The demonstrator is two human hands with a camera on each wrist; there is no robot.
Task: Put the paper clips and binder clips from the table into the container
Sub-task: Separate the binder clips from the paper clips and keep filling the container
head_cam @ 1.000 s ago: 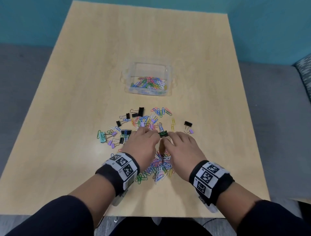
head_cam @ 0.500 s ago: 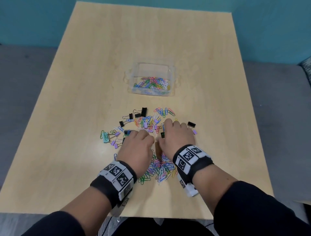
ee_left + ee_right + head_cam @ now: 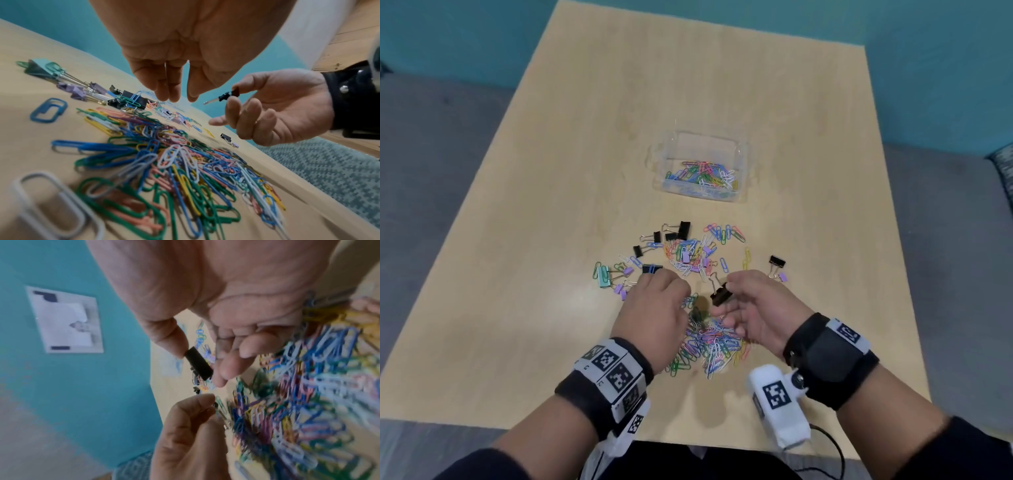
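My right hand (image 3: 726,292) is turned palm up just above the table and pinches a black binder clip (image 3: 719,295) between thumb and forefinger; the same binder clip (image 3: 199,365) shows in the right wrist view. My left hand (image 3: 658,301) hovers palm down beside it, fingers (image 3: 171,91) hanging together with nothing between them. Under both hands lies a pile of coloured paper clips (image 3: 710,344). More paper clips (image 3: 693,255) and black binder clips (image 3: 678,232) are scattered beyond. The clear plastic container (image 3: 742,156) stands farther back with several paper clips inside.
Purple binder clips (image 3: 624,272) and a teal one (image 3: 604,277) lie left of my left hand. Another black binder clip (image 3: 777,262) sits to the right. The wooden table (image 3: 571,178) ends near my wrists; grey floor surrounds it.
My right hand has come up off the table and turned palm up, lifting the black binder clip. My left hand has stayed over the pile.
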